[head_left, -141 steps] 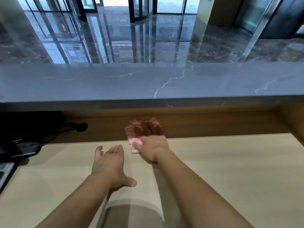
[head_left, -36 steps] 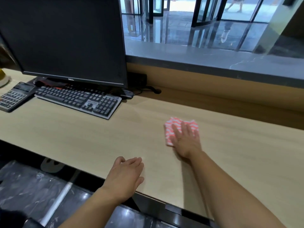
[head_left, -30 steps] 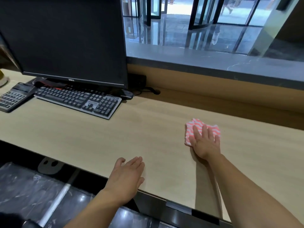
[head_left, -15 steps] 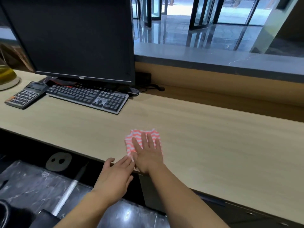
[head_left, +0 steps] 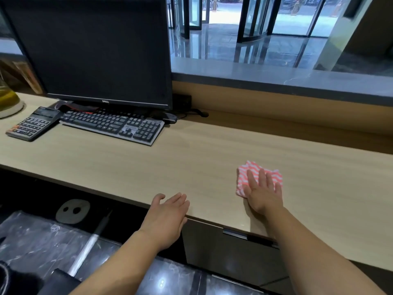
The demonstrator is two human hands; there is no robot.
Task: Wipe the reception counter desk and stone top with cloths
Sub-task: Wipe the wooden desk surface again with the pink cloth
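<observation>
Lower right of frame: right hand (head_left: 262,193) flat, fingers straight, pressing cloth (head_left: 251,172) on desk (head_left: 191,167). Left hand (head_left: 168,216) open at desk edge, holds nothing. Cloth prob light, soft, bunches easily; keep palm over its middle.

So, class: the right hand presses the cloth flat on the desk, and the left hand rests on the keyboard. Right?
No. The left hand is at the desk's front edge, far from the keyboard. The right hand does press the cloth flat on the desk, as the head view shows.
</observation>
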